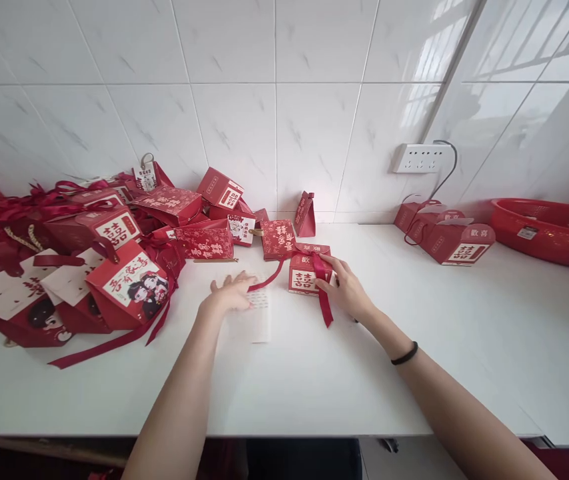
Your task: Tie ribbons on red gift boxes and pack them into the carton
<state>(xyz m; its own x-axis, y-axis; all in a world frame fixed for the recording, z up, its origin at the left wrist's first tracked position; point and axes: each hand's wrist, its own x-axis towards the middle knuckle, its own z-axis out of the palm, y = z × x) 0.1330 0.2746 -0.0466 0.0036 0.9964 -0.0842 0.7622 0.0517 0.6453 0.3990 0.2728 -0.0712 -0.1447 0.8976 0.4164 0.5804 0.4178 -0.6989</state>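
A small red gift box [302, 280] with white-and-gold lettering stands upright on the counter, a dark red ribbon [322, 273] around it. My right hand [347, 290] grips its right side, fingers over the ribbon on top and thumb at the front. A bit of something dark shows under that palm, too hidden to name. To the left, my left hand [230, 292] is closed at the edge of a thin whitish sheet [260, 325] with rows of small print. Both hand and sheet are smeared by motion. One ribbon tail reaches its fingertips; whether they pinch it is unclear.
Many red gift boxes [114, 230] and ribbons lie heaped on the left of the white counter [464, 333]. Several red boxes [457, 240] stand by the wall at right, beside a red plastic basket [547, 233]. A power strip [422, 159] with a cable is on the tiles.
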